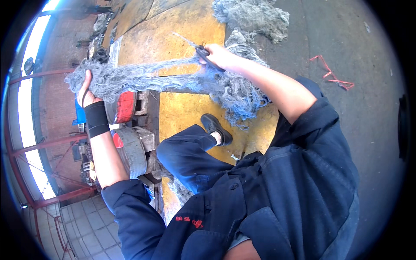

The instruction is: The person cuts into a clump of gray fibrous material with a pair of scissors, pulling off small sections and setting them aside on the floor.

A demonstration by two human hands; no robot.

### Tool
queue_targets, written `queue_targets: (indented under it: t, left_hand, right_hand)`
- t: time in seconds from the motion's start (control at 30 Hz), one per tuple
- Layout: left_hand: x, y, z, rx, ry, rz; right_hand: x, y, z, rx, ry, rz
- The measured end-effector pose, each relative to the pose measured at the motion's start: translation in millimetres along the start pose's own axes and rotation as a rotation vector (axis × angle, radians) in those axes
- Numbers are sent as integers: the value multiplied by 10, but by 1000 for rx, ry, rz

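A long bundle of tangled grey stringy fibres (pixel 104 78) stretches across in front of me. My left hand (pixel 89 95), with a black wrist wrap (pixel 96 119), grips its left end; the thumb points up and the other fingers are hidden by strands. My right hand (pixel 218 56) is closed round a dark-handled tool (pixel 203 53) with a thin pale blade pointing up and left; whether it is a knife or scissors I cannot tell. The tool lies over the upper strands. Below the right hand the bundle widens into a loose, looped clump (pixel 240 93) hanging down.
Another grey fibre heap (pixel 255 19) lies at the far edge of the worn yellow floor plate (pixel 182 112). Red-and-grey round drums (pixel 130 151) and metal blocks stand on the left. A red strap (pixel 331 73) lies on the grey floor at right. My shoe (pixel 215 128) rests on the yellow plate.
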State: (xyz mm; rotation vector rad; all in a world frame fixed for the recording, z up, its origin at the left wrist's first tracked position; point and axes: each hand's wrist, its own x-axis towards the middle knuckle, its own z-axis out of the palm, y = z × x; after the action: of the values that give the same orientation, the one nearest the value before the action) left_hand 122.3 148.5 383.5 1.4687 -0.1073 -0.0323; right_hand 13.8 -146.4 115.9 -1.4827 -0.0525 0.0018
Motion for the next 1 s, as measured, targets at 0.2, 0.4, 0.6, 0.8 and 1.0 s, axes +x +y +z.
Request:
queue_targets:
  t: [0.2,0.4,0.6,0.8,1.0]
  left_hand:
    - [379,-203,-487,71,68,-101]
    - [313,-588,-540,461,403,156]
    - [312,-658,-1384,945,794,73]
    - [289,-548,-2437,123,563,-122]
    - [320,-315,-2259,80,369,-166]
  right_hand:
    - [-165,60,-203,-173,-107,12]
    - [-298,229,-469,-145,-122,73]
    - [-332,971,-1148,-423,244,302]
    - [-556,1151,-1560,-783,586,684]
    - [-350,580,-890,-991,247,483]
